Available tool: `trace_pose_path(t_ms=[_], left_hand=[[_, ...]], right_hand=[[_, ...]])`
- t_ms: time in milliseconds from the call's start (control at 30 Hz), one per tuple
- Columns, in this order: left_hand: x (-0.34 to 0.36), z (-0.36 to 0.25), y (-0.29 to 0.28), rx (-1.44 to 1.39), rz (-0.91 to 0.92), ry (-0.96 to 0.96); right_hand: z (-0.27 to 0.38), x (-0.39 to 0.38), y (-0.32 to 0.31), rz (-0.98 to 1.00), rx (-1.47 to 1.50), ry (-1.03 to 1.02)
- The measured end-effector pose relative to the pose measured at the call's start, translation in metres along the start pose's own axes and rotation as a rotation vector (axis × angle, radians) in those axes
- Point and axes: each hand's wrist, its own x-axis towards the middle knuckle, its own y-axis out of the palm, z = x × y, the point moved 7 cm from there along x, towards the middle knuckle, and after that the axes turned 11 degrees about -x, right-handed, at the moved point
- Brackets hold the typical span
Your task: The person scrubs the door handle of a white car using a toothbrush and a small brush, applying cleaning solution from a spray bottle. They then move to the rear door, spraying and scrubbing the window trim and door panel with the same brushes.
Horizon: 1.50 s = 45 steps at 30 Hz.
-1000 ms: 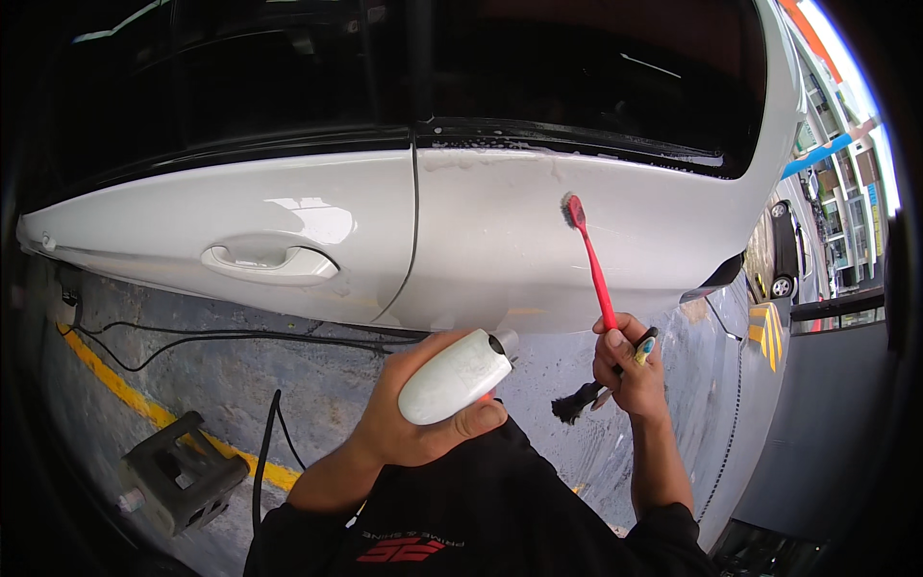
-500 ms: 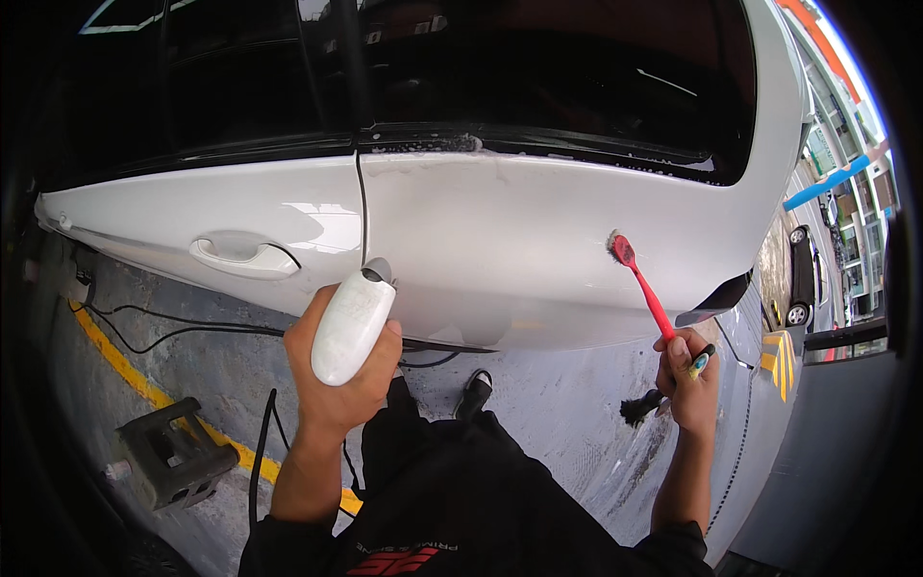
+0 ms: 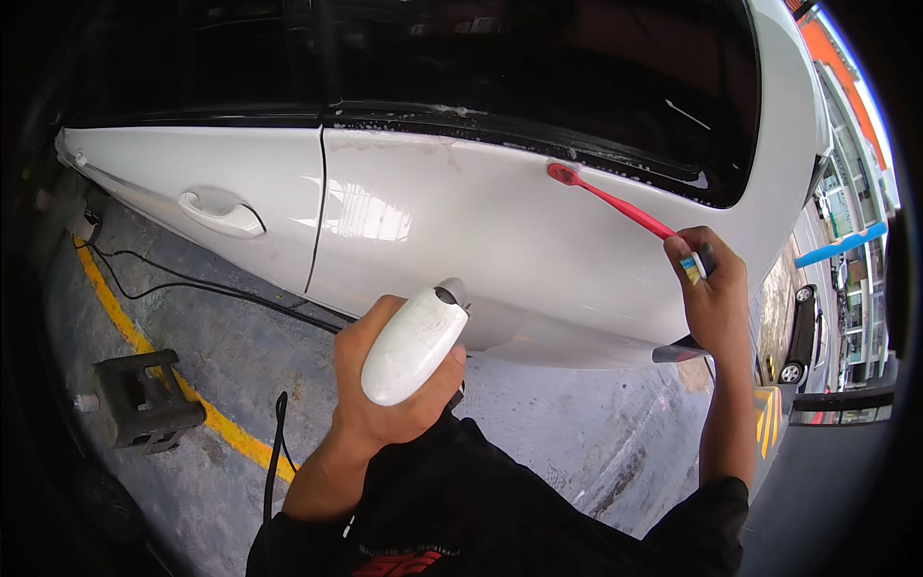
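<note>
My left hand (image 3: pixel 385 425) is wrapped round a white, rounded hand-held gun (image 3: pixel 409 354) with a grey nozzle, held in front of the lower side of a white car (image 3: pixel 481 226). A red-handled brush (image 3: pixel 625 206) is gripped in my right hand (image 3: pixel 719 298). Its head lies against the panel just below the black window trim (image 3: pixel 461 125), bristles mostly hidden. Something blue, yellow and white, perhaps a second handle, shows between the same fingers. Whitish suds or drops speckle the trim.
A grey plastic stool (image 3: pixel 149 404) stands on the grey floor by a yellow line (image 3: pixel 231 438). Black cables (image 3: pixel 192 279) run along the floor at left. The car's door handle (image 3: pixel 226 213) sticks out. A dark car (image 3: pixel 800 337) stands far right.
The red brush has moved up and left, from the middle of the panel to the window trim. My left hand and the white gun sit lower and further right in view.
</note>
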Motion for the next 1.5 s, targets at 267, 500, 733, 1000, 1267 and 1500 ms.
trace_pose_path(t_ms=[267, 500, 733, 1000, 1267, 1500], left_hand=[[-0.007, 0.037, -0.003, -0.225, 0.127, -0.123], [-0.006, 0.049, -0.018, -0.301, 0.324, -0.187], [-0.008, 0.048, -0.030, -0.276, 0.450, -0.188], [-0.005, 0.048, -0.030, -0.329, 0.459, -0.184], [-0.009, 0.051, -0.030, -0.349, 0.526, -0.184], [-0.010, 0.055, -0.031, -0.373, 0.553, -0.179]], right_hand=[[0.031, 0.030, 0.045, 0.101, -0.036, 0.087], [-0.014, 0.024, 0.016, -0.027, -0.075, 0.223], [0.041, 0.039, 0.045, 0.208, -0.015, 0.289], [0.059, 0.052, 0.044, 0.014, -0.123, 0.183], [0.041, 0.053, 0.028, -0.020, -0.177, 0.181], [0.026, 0.043, 0.006, -0.032, -0.141, 0.226]])
